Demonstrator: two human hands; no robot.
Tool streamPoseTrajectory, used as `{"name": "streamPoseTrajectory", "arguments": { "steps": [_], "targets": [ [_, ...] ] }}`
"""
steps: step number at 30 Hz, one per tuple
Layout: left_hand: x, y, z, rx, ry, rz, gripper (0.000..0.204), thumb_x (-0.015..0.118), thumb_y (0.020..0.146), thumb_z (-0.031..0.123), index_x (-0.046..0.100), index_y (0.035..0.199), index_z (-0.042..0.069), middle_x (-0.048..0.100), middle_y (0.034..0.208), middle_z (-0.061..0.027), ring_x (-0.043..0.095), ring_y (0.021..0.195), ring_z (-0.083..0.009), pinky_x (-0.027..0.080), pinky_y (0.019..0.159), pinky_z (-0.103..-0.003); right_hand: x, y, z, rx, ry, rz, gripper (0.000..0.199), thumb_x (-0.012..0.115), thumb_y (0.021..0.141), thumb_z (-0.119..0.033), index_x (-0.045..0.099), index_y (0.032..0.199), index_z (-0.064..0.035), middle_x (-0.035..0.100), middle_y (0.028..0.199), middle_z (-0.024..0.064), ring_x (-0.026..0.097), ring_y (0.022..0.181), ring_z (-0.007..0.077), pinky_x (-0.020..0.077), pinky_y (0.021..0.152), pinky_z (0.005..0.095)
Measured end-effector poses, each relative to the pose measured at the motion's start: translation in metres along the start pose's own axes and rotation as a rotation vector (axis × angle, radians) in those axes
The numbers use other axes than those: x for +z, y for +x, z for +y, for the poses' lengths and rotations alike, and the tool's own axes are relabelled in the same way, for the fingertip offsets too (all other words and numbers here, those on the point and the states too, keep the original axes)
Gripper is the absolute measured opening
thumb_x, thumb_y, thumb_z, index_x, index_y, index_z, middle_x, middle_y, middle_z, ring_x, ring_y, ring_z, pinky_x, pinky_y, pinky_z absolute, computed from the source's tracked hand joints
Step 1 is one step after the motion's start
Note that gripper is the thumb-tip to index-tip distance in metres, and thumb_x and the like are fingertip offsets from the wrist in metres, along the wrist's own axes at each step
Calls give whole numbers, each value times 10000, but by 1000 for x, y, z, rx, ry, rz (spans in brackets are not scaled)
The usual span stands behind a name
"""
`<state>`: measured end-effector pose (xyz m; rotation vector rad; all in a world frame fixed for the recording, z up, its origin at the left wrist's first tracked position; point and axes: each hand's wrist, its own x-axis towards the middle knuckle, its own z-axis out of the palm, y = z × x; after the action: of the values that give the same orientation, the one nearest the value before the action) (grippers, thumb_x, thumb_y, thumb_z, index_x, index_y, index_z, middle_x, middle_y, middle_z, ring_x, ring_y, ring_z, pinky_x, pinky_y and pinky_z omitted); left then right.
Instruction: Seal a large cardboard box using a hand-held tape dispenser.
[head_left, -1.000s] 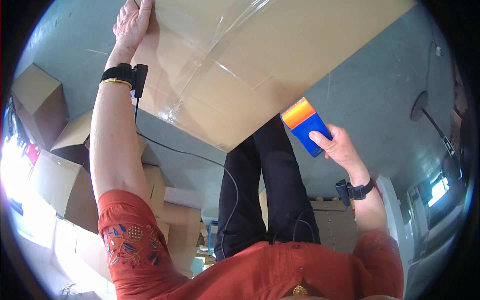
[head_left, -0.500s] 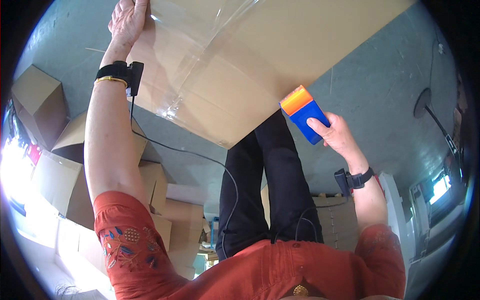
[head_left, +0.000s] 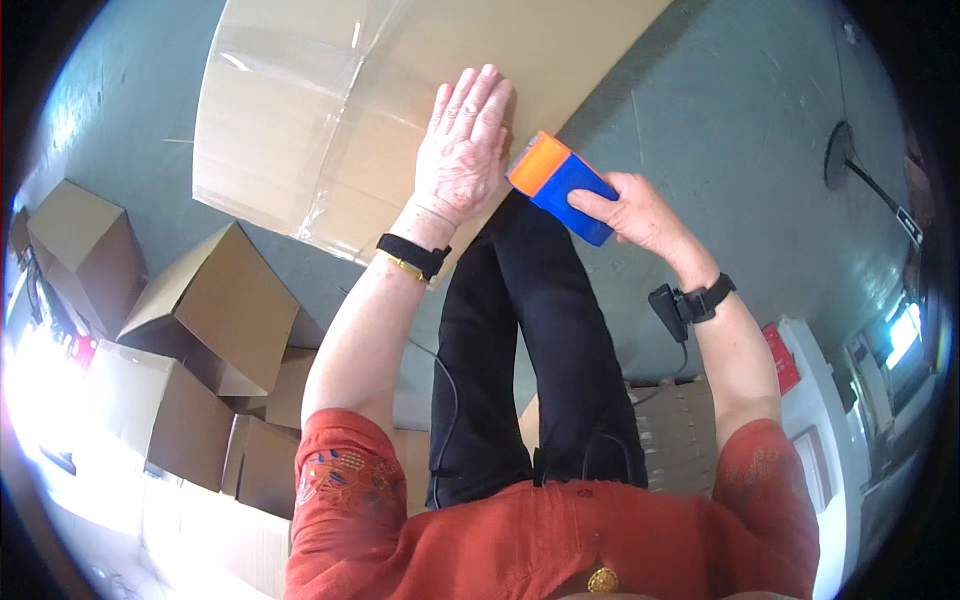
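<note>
Nearest, the right hand (head_left: 640,212) has a blue-and-orange tape dispenser (head_left: 562,190) clamped by its body, thumb on top, probably so the orange end can face the cardboard. It's just beside the big carton (head_left: 270,110)'s near right edge. Left hand (head_left: 462,165) is flat, gripping nothing, palm toward the carton, likely steadying it; can't tell how hard it's pressing. Farther down, more boxes (head_left: 220,310) sit left on the floor (head_left: 740,170).

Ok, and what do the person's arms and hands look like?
The left hand and right hand are bare. The left arm has a black strap and gold bracelet; the right arm, a black band with a black case and dark cable. The left sleeve and right sleeve are short and red, the left one embroidered.
</note>
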<state>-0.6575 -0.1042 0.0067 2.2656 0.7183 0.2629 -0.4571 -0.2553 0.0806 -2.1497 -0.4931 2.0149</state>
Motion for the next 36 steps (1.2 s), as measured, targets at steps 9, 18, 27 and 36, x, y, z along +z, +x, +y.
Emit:
{"name": "streamPoseTrajectory", "arguments": {
  "steps": [9, 18, 27, 36],
  "targets": [
    [13, 1, 0, 67, 213, 57, 536, 542, 991, 182, 486, 1521, 130, 479, 1573, -112, 397, 1491, -316, 228, 1253, -519, -4, -1, 25, -232, 73, -3, 677, 728, 898, -611, 723, 1171, 8, 758, 943, 88, 706, 882, 154, 563, 849, 327],
    [23, -10, -11, 91, 272, 89, 532, 406, 1069, 346, 478, 1543, 116, 451, 1601, -125, 365, 1514, -319, 180, 1264, -508, 10, 15, 60, -347, 139, -19, 653, 724, 912, -562, 702, 1234, 5, 763, 1000, 129, 719, 901, 184, 567, 862, 339],
    [26, -18, -41, 124, 284, 55, 679, 466, 1023, 485, 426, 1573, 89, 400, 1626, -169, 326, 1519, -391, 147, 1255, -533, 7, 13, 140, -250, 168, -43, 582, 724, 918, -536, 725, 1115, 11, 757, 947, 128, 726, 874, 206, 568, 827, 342],
    [31, -11, -21, 148, 319, 34, 881, 570, 939, 640, 417, 1563, 37, 406, 1611, -204, 329, 1515, -389, 139, 1250, -541, 3, 32, 162, -353, 217, -12, 557, 734, 916, -483, 723, 1256, -42, 755, 955, 138, 719, 869, 211, 554, 818, 350]
  ]
}}
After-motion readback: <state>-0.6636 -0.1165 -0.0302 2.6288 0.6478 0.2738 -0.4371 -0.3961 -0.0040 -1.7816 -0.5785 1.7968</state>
